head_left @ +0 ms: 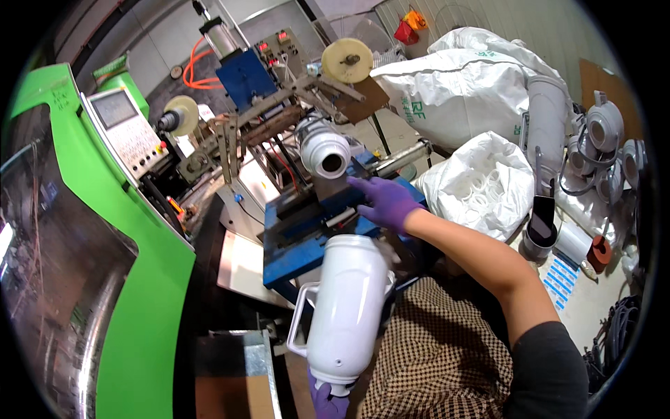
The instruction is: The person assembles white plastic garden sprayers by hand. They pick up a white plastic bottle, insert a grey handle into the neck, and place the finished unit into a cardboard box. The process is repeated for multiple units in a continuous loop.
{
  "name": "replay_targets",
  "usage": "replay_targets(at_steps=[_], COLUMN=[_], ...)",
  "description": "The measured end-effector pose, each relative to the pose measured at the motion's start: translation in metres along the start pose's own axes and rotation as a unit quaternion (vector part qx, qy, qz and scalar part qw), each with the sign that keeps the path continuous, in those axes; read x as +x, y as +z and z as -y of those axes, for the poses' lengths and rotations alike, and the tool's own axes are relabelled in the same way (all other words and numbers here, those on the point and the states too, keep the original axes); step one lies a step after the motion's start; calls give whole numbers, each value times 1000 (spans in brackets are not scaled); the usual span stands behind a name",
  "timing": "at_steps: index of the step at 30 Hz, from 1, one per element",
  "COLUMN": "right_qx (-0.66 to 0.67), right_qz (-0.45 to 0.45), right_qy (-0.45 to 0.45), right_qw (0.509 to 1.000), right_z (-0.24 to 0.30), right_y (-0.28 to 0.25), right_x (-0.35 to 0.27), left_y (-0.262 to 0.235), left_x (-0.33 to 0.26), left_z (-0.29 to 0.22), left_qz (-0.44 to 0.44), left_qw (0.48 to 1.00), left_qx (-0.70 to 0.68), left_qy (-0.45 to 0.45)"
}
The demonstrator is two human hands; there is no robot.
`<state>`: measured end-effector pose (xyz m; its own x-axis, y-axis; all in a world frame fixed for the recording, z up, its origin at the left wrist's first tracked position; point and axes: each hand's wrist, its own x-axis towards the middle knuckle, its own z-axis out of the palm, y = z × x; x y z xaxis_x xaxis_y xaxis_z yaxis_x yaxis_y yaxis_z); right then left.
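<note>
"What have you got hold of?"

"A white jug body [345,300] with a loop handle [300,321] on its left side, at six o'clock from the middle of my view; it is slightly tilted, wide end up and narrow neck [333,386] down; my purple-gloved left hand [326,403] is closed on that neck, though the lower edge of the view cuts the hand off."

"And the right hand [385,202]?"

"Gloved in purple too, just off the middle towards three o'clock; it is loosely open, index finger stretched towards ten, and I see nothing in it; the fingertips are near a second white jug body [325,152]; whether they touch anything I cannot tell."

"Where does that second one sit?"

"At twelve o'clock, mounted in the machinery above a blue workbench [296,260], its round dark opening turned towards me; a pale yellow disc [347,60] shows farther out at twelve."

"What else is around you?"

"At three, an open white sack [438,185] of white rings [481,185]; between one and two, a bulging white woven sack [474,80]; at eight, a bright green machine housing [157,307], its control panel [129,136] at ten; at five, my checked apron [433,349]."
</note>
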<state>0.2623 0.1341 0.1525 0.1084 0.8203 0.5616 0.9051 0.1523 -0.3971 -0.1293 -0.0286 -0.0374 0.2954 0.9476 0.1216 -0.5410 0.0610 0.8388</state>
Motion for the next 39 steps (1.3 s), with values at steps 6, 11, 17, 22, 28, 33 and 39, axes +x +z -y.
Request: replay_targets(at_steps=[6,11,17,22,28,33,39], right_qx=[-217,-155,138,321,329,311,327], right_qz=[20,-282,-303,-199,-104,-113,-156], right_qy=[86,-185,-248,6,-26,-83,-85], right_qw=[972,929,910,926,938,940,928], right_z=[-17,-18,-5,-23,-17,9,22], right_y=[23,18,-117,-117,-91,-89,-82], right_x=[113,2,-243,-296,-252,-235,-246], left_y=[-17,-13,18,101,249,282,295], left_x=[7,31,131,269,381,467,473], left_z=[-14,-46,-102,-91,-63,-50,-52], left_qz=[-74,-60,10,39,90,70,133], left_qw=[994,993,991,599,345,253,209], left_qx=[-76,-19,-6,638,821,909,930], left_qy=[34,102,133,483,447,323,272])
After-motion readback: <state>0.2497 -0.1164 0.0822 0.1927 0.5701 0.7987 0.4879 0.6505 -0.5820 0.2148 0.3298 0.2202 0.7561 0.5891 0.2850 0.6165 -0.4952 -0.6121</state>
